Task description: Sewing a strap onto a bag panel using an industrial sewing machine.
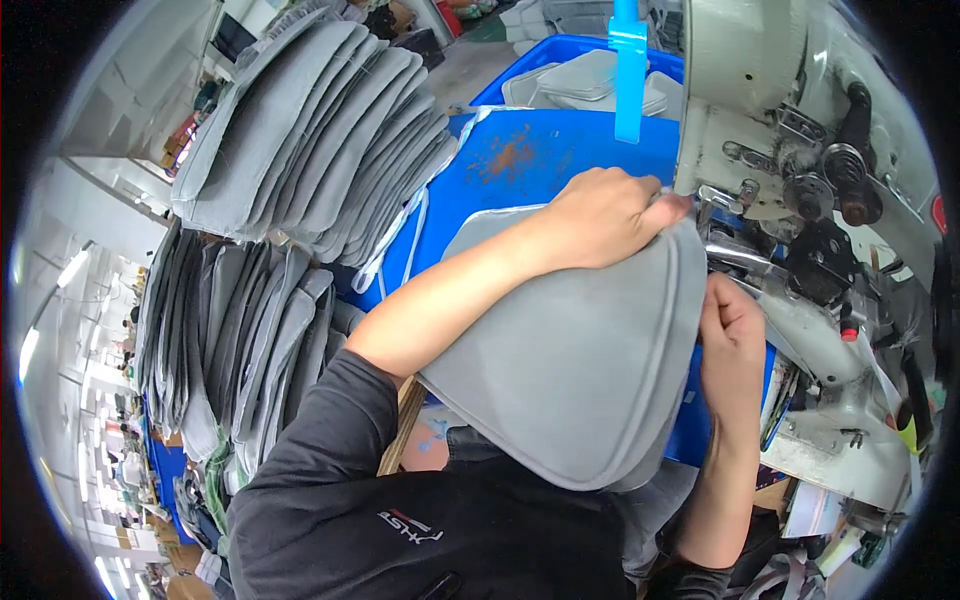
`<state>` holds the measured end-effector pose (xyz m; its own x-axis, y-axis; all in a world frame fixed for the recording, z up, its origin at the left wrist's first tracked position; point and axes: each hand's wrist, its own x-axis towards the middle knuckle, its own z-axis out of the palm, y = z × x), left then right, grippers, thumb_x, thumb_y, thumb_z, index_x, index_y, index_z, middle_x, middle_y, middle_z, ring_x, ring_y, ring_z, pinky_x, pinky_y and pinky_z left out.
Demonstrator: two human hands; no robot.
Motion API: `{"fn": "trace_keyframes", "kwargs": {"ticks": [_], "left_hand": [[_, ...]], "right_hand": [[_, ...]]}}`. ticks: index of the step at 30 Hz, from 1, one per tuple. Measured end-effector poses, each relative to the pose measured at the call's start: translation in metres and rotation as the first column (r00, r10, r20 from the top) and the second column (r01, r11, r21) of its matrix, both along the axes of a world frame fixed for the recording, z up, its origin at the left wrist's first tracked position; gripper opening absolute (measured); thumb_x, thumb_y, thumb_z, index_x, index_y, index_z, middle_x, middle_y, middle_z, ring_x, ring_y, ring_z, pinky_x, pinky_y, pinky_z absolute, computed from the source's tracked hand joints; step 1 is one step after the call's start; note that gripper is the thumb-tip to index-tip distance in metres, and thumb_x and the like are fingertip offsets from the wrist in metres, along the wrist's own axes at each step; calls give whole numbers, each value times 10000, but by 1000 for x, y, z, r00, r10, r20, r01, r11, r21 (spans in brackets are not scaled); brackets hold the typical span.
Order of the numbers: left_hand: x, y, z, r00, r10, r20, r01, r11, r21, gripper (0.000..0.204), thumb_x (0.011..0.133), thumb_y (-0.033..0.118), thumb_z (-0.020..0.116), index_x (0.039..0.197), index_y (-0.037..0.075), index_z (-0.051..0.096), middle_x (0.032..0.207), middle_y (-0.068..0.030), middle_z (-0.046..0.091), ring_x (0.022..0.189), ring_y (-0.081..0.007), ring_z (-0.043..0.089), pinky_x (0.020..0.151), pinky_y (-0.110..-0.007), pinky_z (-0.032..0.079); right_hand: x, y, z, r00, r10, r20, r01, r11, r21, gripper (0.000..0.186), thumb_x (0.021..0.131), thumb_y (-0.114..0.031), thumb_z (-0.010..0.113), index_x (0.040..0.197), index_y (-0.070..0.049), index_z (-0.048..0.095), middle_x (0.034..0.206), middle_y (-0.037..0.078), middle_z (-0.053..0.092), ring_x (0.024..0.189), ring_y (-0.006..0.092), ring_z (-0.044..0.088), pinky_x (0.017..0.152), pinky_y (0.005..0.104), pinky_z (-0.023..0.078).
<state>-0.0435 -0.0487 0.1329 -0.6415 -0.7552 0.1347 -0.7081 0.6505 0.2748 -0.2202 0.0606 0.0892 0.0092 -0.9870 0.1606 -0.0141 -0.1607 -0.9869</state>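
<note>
A grey, rounded cushion cover (570, 350) with a piped edge lies across my front, its near end hanging toward my lap. My left hand (610, 220) reaches over it from the left and is closed on its far edge, with the thumb close to the sewing machine's presser foot (722, 200). On the right side, my right hand (732, 325) has its fingers curled in a pinch at the cover's edge, just below the metal arm of the sewing machine (745, 100). The part of the edge inside the fingers is hidden.
Tall stacks of grey fabric pieces (300, 150) rise at the left, with more folded ones (230, 330) below. Behind the blue tabletop (570, 150) stands a blue bin (560, 48) with grey pieces. A bright blue strap (628, 80) hangs beside the machine.
</note>
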Motion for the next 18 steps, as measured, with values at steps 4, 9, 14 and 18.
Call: {"fn": "trace_keyframes", "kwargs": {"ticks": [4,9,14,18], "left_hand": [[3,47,12,972,28,-234,-106,939,-326,499,897,372,614,1263,36,566,1239,-252,585,1161,-402,549,962,-486,442],[16,139,51,851,-504,-147,504,863,-42,525,803,325,685,1223,29,579,1403,-187,502,1368,-314,428,1102,-463,352],[26,172,62,941,-304,149,337,799,-498,188,801,181,626,947,70,669,1116,-117,685,1124,-257,641,966,-365,491],[11,166,47,950,-132,283,311,488,-816,170,795,164,592,861,41,687,983,-122,706,902,-236,678,792,-325,540]], "right_hand": [[-9,-2,-1,999,-41,33,40,999,33,261,1006,-74,511,750,-37,548,642,-96,435,578,-2,357,510,204,272],[-8,-3,-4,993,-60,105,54,997,58,268,984,-102,568,725,-44,538,638,-94,453,582,-16,359,506,190,266],[5,18,14,996,-84,-11,84,993,86,277,983,-116,589,719,-49,539,636,-89,450,580,-5,350,490,208,264],[8,34,11,990,-72,-121,81,994,74,298,995,-170,602,744,-26,532,663,-63,457,577,30,311,478,236,267]]}}
